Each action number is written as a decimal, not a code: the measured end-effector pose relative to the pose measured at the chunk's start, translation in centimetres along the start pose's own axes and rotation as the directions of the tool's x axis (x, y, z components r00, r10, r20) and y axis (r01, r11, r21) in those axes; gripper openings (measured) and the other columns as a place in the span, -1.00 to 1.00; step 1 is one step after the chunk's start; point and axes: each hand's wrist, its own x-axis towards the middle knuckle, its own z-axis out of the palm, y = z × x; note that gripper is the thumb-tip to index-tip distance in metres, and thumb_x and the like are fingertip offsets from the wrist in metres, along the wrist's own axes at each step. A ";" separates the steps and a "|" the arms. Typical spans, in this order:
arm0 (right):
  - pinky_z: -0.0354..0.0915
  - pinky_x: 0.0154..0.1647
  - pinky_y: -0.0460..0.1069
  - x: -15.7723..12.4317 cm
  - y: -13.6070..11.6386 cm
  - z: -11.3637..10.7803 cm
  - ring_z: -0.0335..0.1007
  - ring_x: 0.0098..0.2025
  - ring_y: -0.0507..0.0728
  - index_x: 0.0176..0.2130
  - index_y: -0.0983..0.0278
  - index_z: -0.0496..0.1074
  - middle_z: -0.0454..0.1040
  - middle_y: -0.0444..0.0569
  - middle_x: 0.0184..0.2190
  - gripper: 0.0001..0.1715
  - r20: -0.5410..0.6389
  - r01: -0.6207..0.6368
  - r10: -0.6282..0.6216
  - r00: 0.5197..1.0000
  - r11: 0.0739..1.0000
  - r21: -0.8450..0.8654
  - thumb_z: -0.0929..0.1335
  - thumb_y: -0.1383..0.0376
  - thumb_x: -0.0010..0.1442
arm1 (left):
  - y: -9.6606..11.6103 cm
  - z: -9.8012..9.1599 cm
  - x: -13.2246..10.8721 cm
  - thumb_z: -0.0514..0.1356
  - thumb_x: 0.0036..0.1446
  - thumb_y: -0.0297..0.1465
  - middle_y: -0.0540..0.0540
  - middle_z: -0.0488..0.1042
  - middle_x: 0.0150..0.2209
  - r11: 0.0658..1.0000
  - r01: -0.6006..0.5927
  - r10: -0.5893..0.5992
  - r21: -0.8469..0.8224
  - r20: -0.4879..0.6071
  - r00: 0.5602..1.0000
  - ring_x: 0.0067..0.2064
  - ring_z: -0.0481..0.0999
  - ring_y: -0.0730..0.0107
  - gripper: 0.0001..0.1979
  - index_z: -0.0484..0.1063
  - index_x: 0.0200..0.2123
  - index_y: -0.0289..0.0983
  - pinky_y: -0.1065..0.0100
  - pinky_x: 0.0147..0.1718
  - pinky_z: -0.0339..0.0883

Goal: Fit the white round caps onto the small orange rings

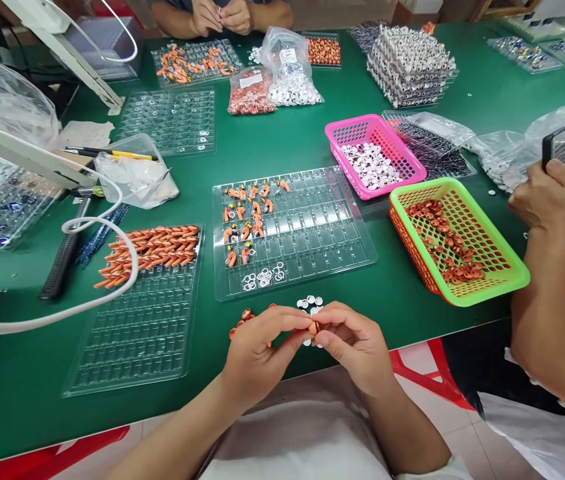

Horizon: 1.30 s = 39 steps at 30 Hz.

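Observation:
At the table's near edge, my left hand and my right hand meet, fingertips pinched on one small orange piece. Its details are partly covered by the fingers. Behind the hands lie small white discs, and round orange-brown parts sit beside my left hand. Farther forward, a clear compartment tray holds curved orange parts at its left side and white rings near its front edge.
A pink basket of white discs and a green basket of brown parts stand right. Left are another tray, a hammer and a white cable. A person's hand holds a dark object at right; another person's hands are across the table.

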 end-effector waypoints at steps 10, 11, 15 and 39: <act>0.44 -0.19 -0.03 0.3 -0.5 0.1 0.48 -0.19 0.07 -0.03 0.04 0.51 0.54 -0.08 -0.21 -0.62 -0.012 0.162 -0.173 0.985 0.942 -0.294 0.41 0.44 0.22 | 1.0 -0.1 0.6 0.31 0.12 -0.47 -0.06 0.57 -0.31 0.710 0.527 -0.497 -0.468 0.199 0.845 -0.27 0.58 0.42 -0.88 0.60 -0.24 -0.22 0.44 -0.24 0.54; 0.44 -0.20 -0.03 0.2 -0.5 0.1 0.48 -0.20 0.07 -0.03 0.03 0.51 0.54 -0.08 -0.22 -0.61 0.000 0.171 -0.179 0.984 0.940 -0.295 0.41 0.44 0.22 | 1.0 -0.1 0.7 0.32 0.11 -0.47 -0.04 0.58 -0.34 0.655 0.562 -0.528 -0.506 0.226 0.819 -0.29 0.58 0.43 -0.90 0.60 -0.26 -0.23 0.44 -0.25 0.54; 0.44 -0.24 -0.05 0.2 -0.6 0.1 0.48 -0.20 0.07 -0.06 0.05 0.52 0.54 -0.10 -0.24 -0.63 0.013 0.176 -0.180 0.984 0.938 -0.298 0.41 0.46 0.20 | 1.1 -0.2 0.8 0.36 0.08 -0.46 -0.03 0.61 -0.37 0.522 0.633 -0.585 -0.572 0.301 0.753 -0.32 0.59 0.45 -0.92 0.60 -0.30 -0.27 0.46 -0.25 0.53; 0.45 -0.33 -0.06 -0.3 1.0 2.0 0.52 -0.27 0.06 -0.11 0.11 0.52 0.53 -0.07 -0.24 -0.71 -0.205 0.082 -0.164 0.965 0.929 -0.361 0.31 0.43 0.27 | 1.7 0.6 1.2 0.35 -0.02 -0.45 -0.03 0.60 -0.45 0.502 0.662 -0.718 -0.556 0.158 0.677 -0.44 0.57 0.47 -0.90 0.57 -0.37 -0.32 0.47 -0.38 0.53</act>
